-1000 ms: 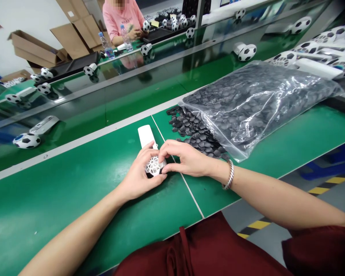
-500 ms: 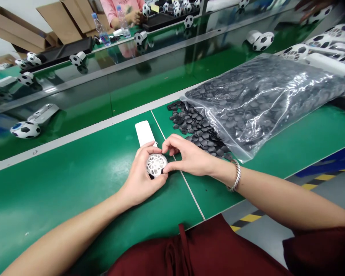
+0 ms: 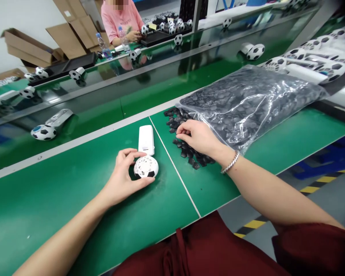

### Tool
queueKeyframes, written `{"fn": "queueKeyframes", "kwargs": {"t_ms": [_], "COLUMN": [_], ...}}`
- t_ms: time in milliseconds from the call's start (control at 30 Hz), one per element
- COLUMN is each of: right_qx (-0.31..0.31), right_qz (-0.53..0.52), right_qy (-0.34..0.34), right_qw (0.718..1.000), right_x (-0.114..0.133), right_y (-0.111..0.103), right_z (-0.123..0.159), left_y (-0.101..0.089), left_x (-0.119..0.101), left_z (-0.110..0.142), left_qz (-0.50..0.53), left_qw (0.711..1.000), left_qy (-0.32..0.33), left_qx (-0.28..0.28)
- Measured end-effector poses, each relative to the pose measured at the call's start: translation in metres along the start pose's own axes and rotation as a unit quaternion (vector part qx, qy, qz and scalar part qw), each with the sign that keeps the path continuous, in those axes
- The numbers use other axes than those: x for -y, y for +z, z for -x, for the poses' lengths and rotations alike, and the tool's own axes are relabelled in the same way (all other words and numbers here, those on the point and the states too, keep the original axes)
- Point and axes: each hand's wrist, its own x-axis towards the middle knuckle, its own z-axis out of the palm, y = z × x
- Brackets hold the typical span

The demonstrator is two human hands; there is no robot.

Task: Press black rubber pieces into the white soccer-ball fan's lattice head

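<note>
Soccer-ball piece (image 3: 146, 167) clamped in left hand (image 3: 123, 179), between thumb and fingers, right hand (image 3: 200, 138) over black pieces (image 3: 186, 151), fingertips together.

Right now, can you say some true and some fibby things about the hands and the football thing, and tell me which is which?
1. The right hand is by the loose black pieces. True.
2. The left hand is holding a water bottle. False: the left hand holds the round football part.
3. The big clear bag has black pieces inside. True.
4. The round football part is all black. False: much of it is white.
</note>
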Motion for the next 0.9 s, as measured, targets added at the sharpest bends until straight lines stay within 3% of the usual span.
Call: {"fn": "queueKeyframes", "kwargs": {"t_ms": [133,267,333,467,567,700,800,900], "right_qx": [0.064,0.097,0.099,0.080,0.042,-0.021,-0.041,-0.031], "right_qz": [0.105,0.193,0.236,0.314,0.334,0.272,0.118,-0.032], "right_qy": [-0.023,-0.044,-0.073,-0.109,-0.105,-0.105,-0.141,-0.191], "right_qw": [0.992,0.975,0.964,0.940,0.936,0.956,0.982,0.981], "right_x": [0.005,0.008,0.011,0.020,0.022,0.023,0.028,0.035], "right_y": [0.009,0.016,0.017,0.018,0.018,0.017,0.019,0.022], "right_z": [0.004,0.007,0.008,0.013,0.015,0.015,0.017,0.021], "left_y": [-0.006,-0.012,-0.009,0.002,0.003,-0.009,-0.016,-0.016], "left_x": [0.004,0.001,-0.005,-0.012,-0.009,-0.002,-0.001,-0.001], "left_z": [-0.001,-0.002,-0.002,-0.001,-0.001,0.001,0.004,0.005], "left_qz": [0.074,0.078,0.045,-0.021,-0.005,0.032,0.031,0.027], "left_qw": [0.996,0.990,0.994,1.000,1.000,0.998,0.997,0.997], "left_qy": [0.003,0.020,0.022,0.006,-0.007,-0.025,-0.022,-0.008], "left_qx": [0.055,0.112,0.099,0.017,0.013,0.048,0.064,0.074]}}
